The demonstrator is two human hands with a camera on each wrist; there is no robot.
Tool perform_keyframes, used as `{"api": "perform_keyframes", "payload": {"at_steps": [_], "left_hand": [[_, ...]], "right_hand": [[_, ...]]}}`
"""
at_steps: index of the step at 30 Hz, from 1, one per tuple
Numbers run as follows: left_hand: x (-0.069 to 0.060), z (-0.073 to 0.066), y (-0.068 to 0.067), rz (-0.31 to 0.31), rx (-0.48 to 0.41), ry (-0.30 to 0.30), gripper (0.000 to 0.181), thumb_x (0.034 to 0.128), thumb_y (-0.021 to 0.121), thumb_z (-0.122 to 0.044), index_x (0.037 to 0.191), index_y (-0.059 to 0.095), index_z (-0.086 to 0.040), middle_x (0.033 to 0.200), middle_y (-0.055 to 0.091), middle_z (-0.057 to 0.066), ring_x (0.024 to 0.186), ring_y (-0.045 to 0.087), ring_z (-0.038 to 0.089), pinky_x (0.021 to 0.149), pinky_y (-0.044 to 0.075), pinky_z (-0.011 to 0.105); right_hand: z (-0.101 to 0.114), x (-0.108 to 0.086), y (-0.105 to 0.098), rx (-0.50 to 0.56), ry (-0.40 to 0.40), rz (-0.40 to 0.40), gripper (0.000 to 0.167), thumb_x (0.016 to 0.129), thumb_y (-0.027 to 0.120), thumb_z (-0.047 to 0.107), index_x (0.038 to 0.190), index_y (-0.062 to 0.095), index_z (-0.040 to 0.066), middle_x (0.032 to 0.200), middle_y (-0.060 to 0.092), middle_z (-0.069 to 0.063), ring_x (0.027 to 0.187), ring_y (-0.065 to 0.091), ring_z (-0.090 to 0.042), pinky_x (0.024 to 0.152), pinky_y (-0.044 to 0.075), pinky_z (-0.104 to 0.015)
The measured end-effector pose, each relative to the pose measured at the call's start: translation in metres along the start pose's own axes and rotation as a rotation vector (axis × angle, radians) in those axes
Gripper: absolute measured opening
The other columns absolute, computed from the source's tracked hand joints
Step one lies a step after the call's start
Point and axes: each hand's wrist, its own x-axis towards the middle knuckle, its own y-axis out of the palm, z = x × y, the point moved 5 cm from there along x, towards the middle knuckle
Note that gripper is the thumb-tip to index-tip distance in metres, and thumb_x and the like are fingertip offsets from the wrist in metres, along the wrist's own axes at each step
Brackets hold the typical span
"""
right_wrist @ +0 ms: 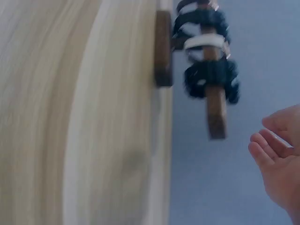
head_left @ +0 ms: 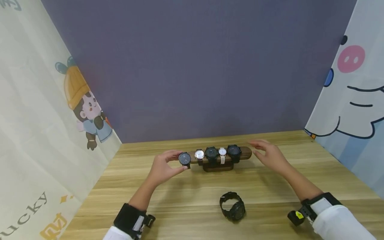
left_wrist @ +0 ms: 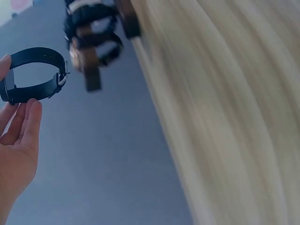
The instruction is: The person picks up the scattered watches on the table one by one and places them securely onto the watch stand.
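Observation:
A wooden watch stand (head_left: 246,153) with a crosswise bar holds several watches, among them a brown-strapped one (head_left: 199,154), a white-strapped one (head_left: 222,152) and a bulky black one (head_left: 234,150). At the bar's left end my left hand (head_left: 162,168) pinches a dark-faced wristwatch (head_left: 184,158) between thumb and fingers. In the left wrist view this wristwatch (left_wrist: 37,91) has its black strap buckled into a loop, apart from the bar's end. Beyond the bar's right end my right hand (head_left: 271,158) hovers with relaxed fingers, holding nothing; the right wrist view shows the hand (right_wrist: 281,159) apart from the bar.
Nearer to me on the wooden table (head_left: 186,206) lies another black watch (head_left: 237,210), its strap closed in a loop. A plain dark panel (head_left: 204,73) rises behind the stand. Printed curtains (head_left: 36,100) hang at both sides.

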Motion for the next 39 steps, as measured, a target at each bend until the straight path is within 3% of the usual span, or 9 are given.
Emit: {"api": "perform_keyframes", "payload": {"at_steps": [7,17,24,39], "left_hand": [[0.003,0.034,-0.004,-0.007,-0.023,-0.204,0.049,0.0712,0.088,-0.008,0.117,0.070,-0.003,0.112,0.068,0.010,0.097,0.069,0.025,0.085,0.056,0.030],[0.017,0.069,0.020,0.020,-0.125,-0.294,0.053,0.0719,0.086,-0.004,0.121,0.067,0.002,0.118,0.066,0.019,0.104,0.066,0.033,0.088,0.054,0.035],[0.022,0.074,0.032,0.077,-0.121,-0.325,0.051,0.0735,0.085,-0.003,0.121,0.067,0.002,0.119,0.065,0.018,0.105,0.065,0.032,0.090,0.054,0.040],[0.026,0.074,0.038,0.153,-0.099,-0.353,0.053,0.0741,0.085,-0.005,0.122,0.065,0.004,0.121,0.064,0.018,0.107,0.064,0.033,0.087,0.055,0.028]], "right_hand": [[-0.026,0.004,0.009,0.027,0.060,0.080,0.042,0.090,0.066,-0.002,0.130,0.055,-0.010,0.129,0.053,-0.029,0.111,0.057,-0.047,0.093,0.050,-0.053],[-0.030,0.011,0.020,-0.044,-0.001,0.114,0.037,0.087,0.071,-0.001,0.119,0.061,-0.015,0.122,0.057,-0.033,0.104,0.061,-0.046,0.087,0.054,-0.048],[-0.031,0.012,0.025,-0.079,-0.002,0.119,0.036,0.086,0.070,-0.002,0.119,0.062,-0.013,0.119,0.060,-0.031,0.102,0.062,-0.044,0.086,0.054,-0.047],[-0.026,0.011,0.023,-0.075,-0.001,0.130,0.037,0.087,0.070,-0.002,0.120,0.061,-0.014,0.120,0.059,-0.032,0.104,0.062,-0.045,0.086,0.054,-0.047]]}}
